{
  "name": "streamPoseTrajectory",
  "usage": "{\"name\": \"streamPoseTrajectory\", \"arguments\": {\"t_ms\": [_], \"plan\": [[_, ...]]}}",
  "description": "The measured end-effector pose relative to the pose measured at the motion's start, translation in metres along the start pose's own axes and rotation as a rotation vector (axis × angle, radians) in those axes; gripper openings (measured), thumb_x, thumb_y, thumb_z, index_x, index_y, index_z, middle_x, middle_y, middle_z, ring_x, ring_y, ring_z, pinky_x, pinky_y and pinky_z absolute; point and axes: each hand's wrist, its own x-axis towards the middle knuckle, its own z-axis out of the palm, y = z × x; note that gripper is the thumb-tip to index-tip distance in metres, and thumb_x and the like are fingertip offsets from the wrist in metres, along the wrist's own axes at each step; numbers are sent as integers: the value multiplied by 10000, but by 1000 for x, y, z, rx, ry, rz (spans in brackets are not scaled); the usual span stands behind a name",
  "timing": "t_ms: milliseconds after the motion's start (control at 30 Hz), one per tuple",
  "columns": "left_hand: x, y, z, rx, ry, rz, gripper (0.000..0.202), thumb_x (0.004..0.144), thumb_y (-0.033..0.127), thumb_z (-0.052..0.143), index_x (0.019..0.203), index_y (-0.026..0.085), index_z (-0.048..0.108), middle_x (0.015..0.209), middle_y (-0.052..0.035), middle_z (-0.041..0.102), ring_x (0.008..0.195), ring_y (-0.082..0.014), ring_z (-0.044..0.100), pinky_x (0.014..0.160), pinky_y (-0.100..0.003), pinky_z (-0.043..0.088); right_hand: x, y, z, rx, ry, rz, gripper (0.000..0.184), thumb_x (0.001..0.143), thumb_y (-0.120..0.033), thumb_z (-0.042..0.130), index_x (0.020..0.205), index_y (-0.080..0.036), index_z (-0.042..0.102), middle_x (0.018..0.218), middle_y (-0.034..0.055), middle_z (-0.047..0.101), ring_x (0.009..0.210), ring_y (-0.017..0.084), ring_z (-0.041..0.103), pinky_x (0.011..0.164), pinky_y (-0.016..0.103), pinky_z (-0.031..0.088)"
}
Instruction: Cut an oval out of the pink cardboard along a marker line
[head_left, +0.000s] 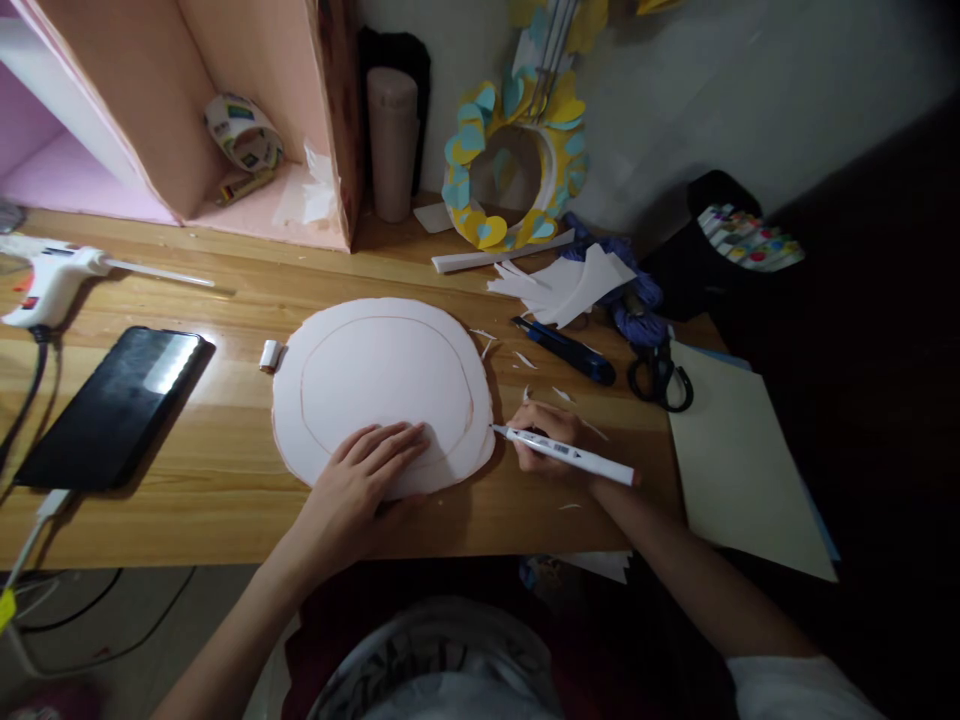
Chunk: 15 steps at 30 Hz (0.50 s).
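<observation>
A white oval board point(382, 370) lies flat on the wooden table, with a thin reddish-brown oval line drawn inside its edge. My left hand point(375, 462) rests on the board's lower part, fingers stretched out and flat. In my right hand point(546, 432) a white marker point(581, 458) is pinched, its tip at the board's right edge. Brownish colour runs along parts of the rim. Beside the board's left edge sits a small white marker cap point(271, 356).
A utility knife point(566, 350), paper scraps point(566, 285) and scissors point(660, 380) lie to the right, near paper sheets point(742, 450). At left are a phone point(116, 410) and a glue gun point(56, 275). A paper-heart wreath point(457, 185) leans against the wall.
</observation>
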Motion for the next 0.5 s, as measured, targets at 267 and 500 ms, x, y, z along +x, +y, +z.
{"name": "streamPoseTrajectory", "arguments": {"t_ms": [267, 500], "plan": [[0, 1, -2, -17, -2, -10, 501, 901, 381, 506, 1368, 225, 411, 1407, -48, 483, 1283, -227, 430, 1068, -432, 335, 19, 15, 0, -61, 78, -37, 161, 699, -138, 542, 815, -235, 488, 706, -15, 582, 589, 129, 540, 553, 257, 444], [0, 1, -1, -22, 1, -10, 500, 900, 384, 506, 1366, 229, 413, 1409, -45, 480, 1285, -228, 428, 1072, -435, 331, 15, 15, -3, -31, 45, -43, 162, 702, -139, 549, 827, -226, 494, 709, -16, 573, 588, 123, 532, 559, 253, 438]]}}
